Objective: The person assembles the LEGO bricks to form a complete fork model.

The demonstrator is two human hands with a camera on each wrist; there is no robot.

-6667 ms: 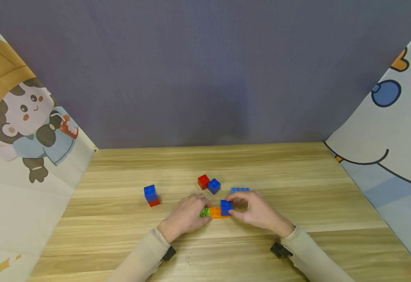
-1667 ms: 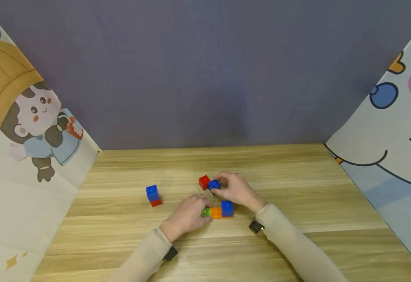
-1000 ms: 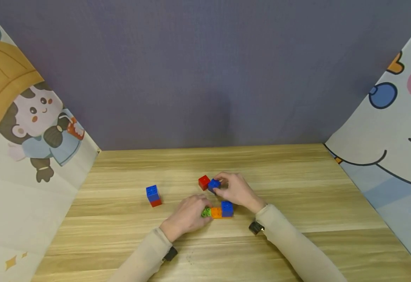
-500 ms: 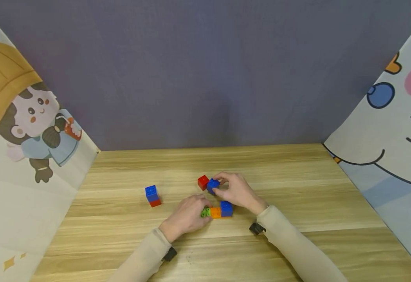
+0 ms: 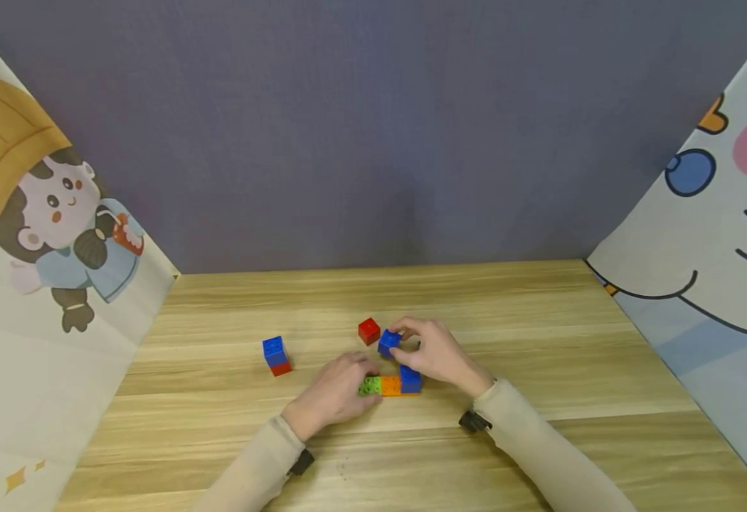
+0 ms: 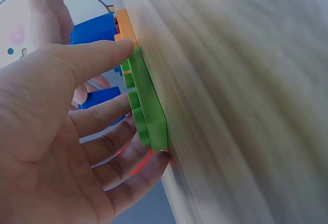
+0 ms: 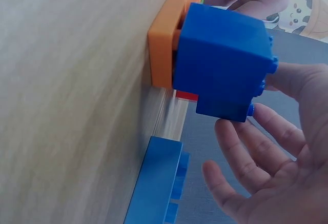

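My left hand pinches the green brick, thumb on its near side and fingers on the far side. This green brick lies in line with an orange brick, low on the table. At the orange brick's right end stands a blue brick, studs up. Just behind the row, my right hand pinches a second blue brick between thumb and fingers. In the right wrist view, the mounted blue brick partly covers the held blue brick.
A red cube sits behind and left of the held brick. Farther left stands a blue-on-red stack. A light blue brick lies near the right hand, hidden in the head view. A grey wall backs the wooden table.
My right hand left the blue brick on the orange one and took the second blue brick, now drawn slightly away from the red cube towards the row. The left hand keeps its grip.
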